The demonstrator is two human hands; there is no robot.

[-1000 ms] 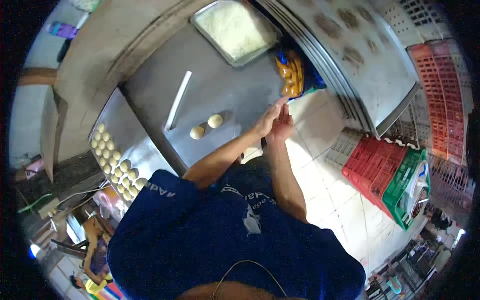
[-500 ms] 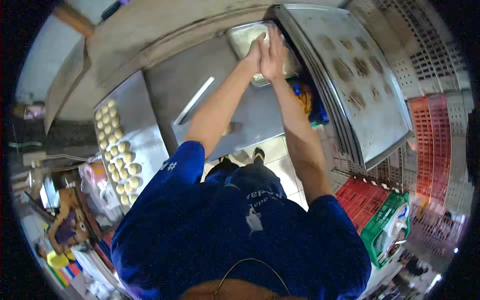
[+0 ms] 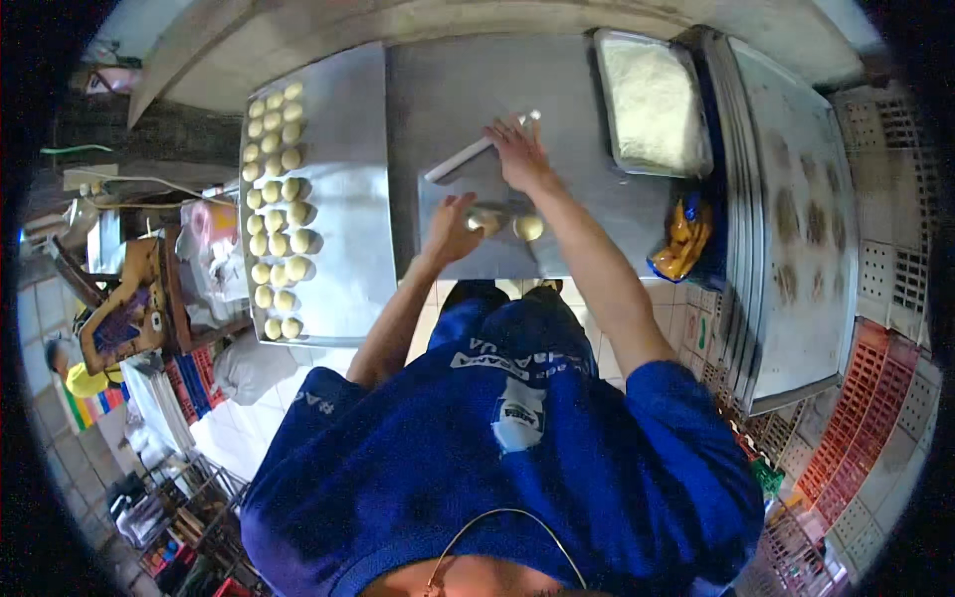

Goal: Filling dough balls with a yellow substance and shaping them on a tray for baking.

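My left hand [image 3: 453, 233] is low over the metal work table, its curled fingers at a blurred pale dough ball [image 3: 484, 220]. Another round dough ball [image 3: 530, 228] lies just to the right, under my right forearm. My right hand [image 3: 519, 159] is farther out, palm down with its fingers stretched, over the right-hand part of a white rolling pin [image 3: 460, 159]. The pin lies slantwise on the metal table [image 3: 477, 80]; whether the right fingers touch it is hard to see.
Several dough balls [image 3: 272, 194] stand in rows on a metal sheet [image 3: 343, 199] at the left. A tray of white flour [image 3: 652, 104] is at the far right, with an orange and blue packet [image 3: 684, 239] nearer me. Stacked baking trays [image 3: 796, 219] stand beyond, beside red crates [image 3: 851, 418].
Both hands have left the flour tray, where they were pressed together, and moved apart toward the rolling pin and dough balls. My view has swung to the right.
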